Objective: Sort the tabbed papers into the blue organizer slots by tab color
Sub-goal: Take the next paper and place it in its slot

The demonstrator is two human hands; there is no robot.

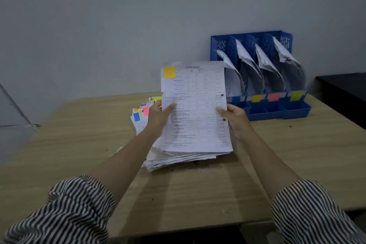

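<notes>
Above the stack of tabbed papers (142, 117) on the surface (79, 134), my left hand (158, 114) and right hand (235, 119) pinch the side edges of an orange-tabbed sheet (194, 105). Light and floppy, it is best held at both edges. At right stands the blue organizer (277, 109).

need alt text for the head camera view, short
Both hands, left hand and right hand, hold up a printed white paper with an orange tab above a pile of tabbed papers on a wooden table. A blue plastic four-slot organizer stands at back right.
</notes>
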